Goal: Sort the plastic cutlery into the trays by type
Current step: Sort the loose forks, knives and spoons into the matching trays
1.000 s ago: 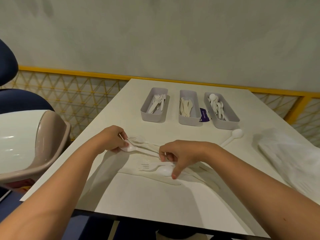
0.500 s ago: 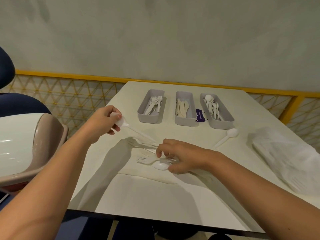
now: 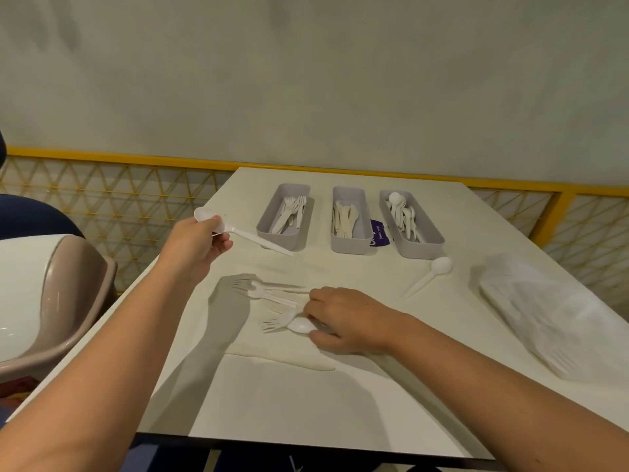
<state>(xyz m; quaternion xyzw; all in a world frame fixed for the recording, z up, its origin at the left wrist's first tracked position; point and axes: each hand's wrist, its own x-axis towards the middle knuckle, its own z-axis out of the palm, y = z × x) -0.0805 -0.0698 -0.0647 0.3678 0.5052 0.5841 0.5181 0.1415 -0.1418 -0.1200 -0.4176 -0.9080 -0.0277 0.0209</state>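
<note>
Left hand (image 3: 197, 243) raised over the table's (image 3: 272, 403) left edge, pinching a spoon (image 3: 245, 235) just behind the bowl. Its handle points at the fork tray (image 3: 270, 212). Right hand (image 3: 343, 321) low on the table, fingers curled, thumb and fingertips pinching a second spoon (image 3: 301, 325) that lies touching a fork (image 3: 277, 322). Small pile (image 3: 265, 291) of forks and spoons just beyond. Far side, in a row: fork tray, knife tray (image 3: 350, 245), spoon tray (image 3: 422, 248). Loose spoon (image 3: 429, 275) near the spoon tray. Clear bag (image 3: 551, 311) at right.
</note>
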